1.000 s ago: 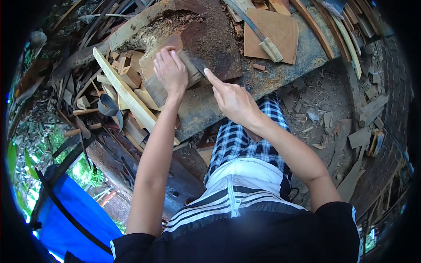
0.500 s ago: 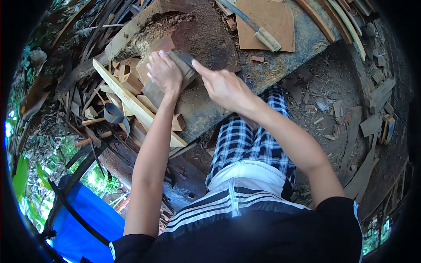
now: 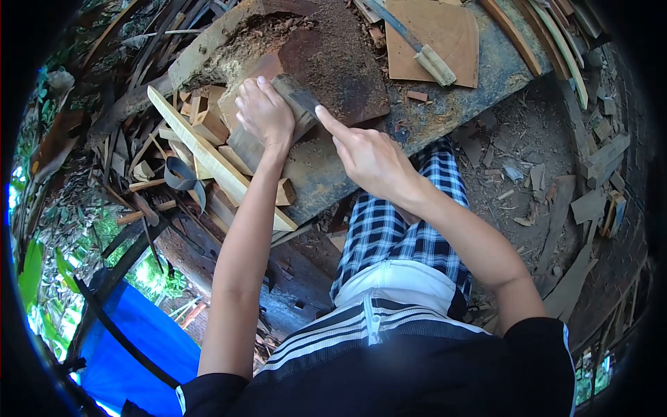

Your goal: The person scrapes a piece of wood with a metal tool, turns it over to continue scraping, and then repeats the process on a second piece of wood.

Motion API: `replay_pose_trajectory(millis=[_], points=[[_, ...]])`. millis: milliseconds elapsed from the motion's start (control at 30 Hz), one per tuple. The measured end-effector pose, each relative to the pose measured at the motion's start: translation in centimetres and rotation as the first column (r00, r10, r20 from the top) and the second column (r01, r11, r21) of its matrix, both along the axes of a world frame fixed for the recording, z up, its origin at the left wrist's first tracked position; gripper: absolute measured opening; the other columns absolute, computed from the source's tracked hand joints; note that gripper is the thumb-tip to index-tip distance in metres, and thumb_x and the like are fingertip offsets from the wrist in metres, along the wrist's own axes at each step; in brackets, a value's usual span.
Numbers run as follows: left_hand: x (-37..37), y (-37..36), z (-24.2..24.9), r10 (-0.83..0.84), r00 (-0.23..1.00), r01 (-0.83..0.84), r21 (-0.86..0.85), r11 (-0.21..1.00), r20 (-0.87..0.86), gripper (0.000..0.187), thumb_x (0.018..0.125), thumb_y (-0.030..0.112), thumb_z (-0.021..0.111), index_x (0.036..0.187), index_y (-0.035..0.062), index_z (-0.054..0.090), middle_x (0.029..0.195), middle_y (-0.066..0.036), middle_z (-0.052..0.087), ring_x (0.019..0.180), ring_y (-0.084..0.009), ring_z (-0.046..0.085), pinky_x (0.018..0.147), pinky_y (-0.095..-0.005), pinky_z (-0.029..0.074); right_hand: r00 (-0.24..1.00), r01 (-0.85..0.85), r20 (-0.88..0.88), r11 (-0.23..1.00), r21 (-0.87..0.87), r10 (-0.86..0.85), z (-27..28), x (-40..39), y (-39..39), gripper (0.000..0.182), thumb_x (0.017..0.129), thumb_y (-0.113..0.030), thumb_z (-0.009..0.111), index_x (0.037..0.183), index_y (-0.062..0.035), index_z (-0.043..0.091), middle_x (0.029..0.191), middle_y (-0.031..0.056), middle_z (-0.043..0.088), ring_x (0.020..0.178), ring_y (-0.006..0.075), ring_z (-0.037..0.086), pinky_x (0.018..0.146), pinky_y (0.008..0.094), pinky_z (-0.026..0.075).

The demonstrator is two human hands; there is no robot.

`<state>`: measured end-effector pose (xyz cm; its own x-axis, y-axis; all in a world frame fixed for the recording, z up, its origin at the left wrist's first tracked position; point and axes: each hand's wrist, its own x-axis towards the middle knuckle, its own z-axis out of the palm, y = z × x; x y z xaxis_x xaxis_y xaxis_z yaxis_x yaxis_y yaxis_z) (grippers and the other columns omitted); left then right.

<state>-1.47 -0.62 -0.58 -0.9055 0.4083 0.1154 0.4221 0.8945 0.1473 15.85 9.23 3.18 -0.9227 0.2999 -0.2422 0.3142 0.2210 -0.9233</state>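
My left hand (image 3: 266, 115) is closed over a small block of wood (image 3: 251, 144), pressing it against the work surface. My right hand (image 3: 372, 158) is curled around a tool whose handle is hidden under the palm. Its index finger stretches forward along a dark, flat blade (image 3: 303, 99), which lies across the wood beside my left fingers. Whether the blade is a knife or a file I cannot make out. A reddish-brown board (image 3: 347, 87) covered in sawdust sits just beyond both hands.
A long-handled blade (image 3: 434, 66) rests on a square wooden panel (image 3: 462, 42). Wood offcuts (image 3: 208, 128) and a long pale strip (image 3: 201, 149) lie at the left, near a curled dark band (image 3: 182, 175). Curved strips (image 3: 514, 35) line the bench's far right. A blue sheet (image 3: 135, 333) hangs lower left.
My right hand has drawn back slightly to the right and toward me, with more of the dark blade showing. My left hand keeps its hold on the wood. The whole view has shifted slightly.
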Motion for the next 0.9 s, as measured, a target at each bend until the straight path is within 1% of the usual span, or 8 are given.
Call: replay_pose_trajectory(millis=[67,200,367,500,633,733,833,900], points=[[0.2,0.0,0.0,-0.001,1.0,0.001,0.002,1.0,-0.005,0.036,0.105,0.032,0.035,0.1,0.0033,0.056,0.105,-0.015,0.058,0.101,-0.0349,0.053,0.088,-0.0487,0.038,0.996,-0.026,0.083,0.995,-0.1,0.034,0.8,-0.4,0.6,0.05,0.097,-0.013,0.047,0.147,-0.0085,0.043,0.078,0.0295,0.065,0.075,0.0442,0.067,0.071,0.0506,0.053],[-0.1,0.1,0.3,0.009,1.0,-0.008,-0.019,1.0,0.027,0.035,0.105,0.032,0.035,0.1,0.0036,0.055,0.105,-0.014,0.057,0.1,-0.0344,0.053,0.087,-0.0485,0.038,0.999,0.023,0.025,0.999,-0.036,-0.022,-1.1,-3.8,0.9,0.05,0.098,-0.013,0.046,0.147,-0.0096,0.043,0.08,0.03,0.065,0.076,0.0431,0.067,0.073,0.0504,0.053],[0.2,0.0,0.1,-0.002,1.0,0.002,-0.01,1.0,0.013,0.035,0.105,0.032,0.035,0.098,0.004,0.055,0.102,-0.014,0.057,0.098,-0.0339,0.053,0.086,-0.0482,0.038,0.99,-0.048,0.121,0.979,-0.197,0.073,0.9,-0.1,1.3,0.051,0.098,-0.014,0.044,0.149,-0.0111,0.041,0.087,0.0329,0.065,0.082,0.0458,0.066,0.078,0.0533,0.051],[0.1,0.0,0.1,-0.009,1.0,0.009,-0.001,1.0,-0.001,0.035,0.105,0.032,0.035,0.098,0.0041,0.055,0.101,-0.014,0.057,0.098,-0.0336,0.053,0.086,-0.0479,0.038,1.0,-0.002,0.022,0.996,-0.091,0.004,-0.7,-2.7,1.2,0.051,0.098,-0.014,0.046,0.149,-0.0109,0.041,0.084,0.0317,0.065,0.078,0.0443,0.067,0.075,0.0517,0.052],[0.0,-0.1,0.1,0.003,1.0,-0.003,-0.02,1.0,0.012,0.034,0.105,0.032,0.036,0.098,0.0041,0.055,0.103,-0.014,0.058,0.1,-0.034,0.054,0.087,-0.0481,0.038,0.992,-0.056,0.106,0.99,-0.126,0.07,0.4,-1.0,1.3,0.051,0.098,-0.014,0.046,0.149,-0.01,0.041,0.086,0.031,0.065,0.079,0.0457,0.066,0.074,0.0507,0.052],[0.1,0.0,0.0,0.01,1.0,-0.01,-0.018,1.0,0.028,0.034,0.105,0.032,0.036,0.098,0.0042,0.055,0.104,-0.014,0.058,0.102,-0.0341,0.054,0.087,-0.0483,0.038,0.998,-0.026,0.051,0.987,-0.156,0.034,-0.3,-0.7,1.0,0.05,0.098,-0.015,0.046,0.148,-0.0098,0.042,0.084,0.0312,0.065,0.078,0.0457,0.065,0.073,0.0506,0.052],[0.2,-0.3,0.2,0.023,0.999,-0.022,-0.031,0.999,0.023,0.034,0.105,0.032,0.036,0.099,0.0043,0.055,0.104,-0.014,0.058,0.103,-0.0341,0.054,0.088,-0.0483,0.038,1.0,-0.011,0.013,0.997,-0.07,0.012,-1.5,-3.4,1.4,0.05,0.098,-0.014,0.047,0.147,-0.0092,0.044,0.08,0.0317,0.064,0.074,0.0443,0.066,0.071,0.0514,0.051],[0.0,0.1,0.0,0.011,1.0,-0.011,-0.022,1.0,0.019,0.034,0.105,0.032,0.036,0.099,0.0043,0.055,0.104,-0.014,0.058,0.102,-0.0341,0.054,0.088,-0.0483,0.038,0.999,-0.021,0.027,0.996,-0.086,0.023,-0.7,-2.1,1.5,0.05,0.098,-0.014,0.047,0.147,-0.0089,0.044,0.08,0.0314,0.064,0.074,0.0445,0.066,0.072,0.0512,0.051]])
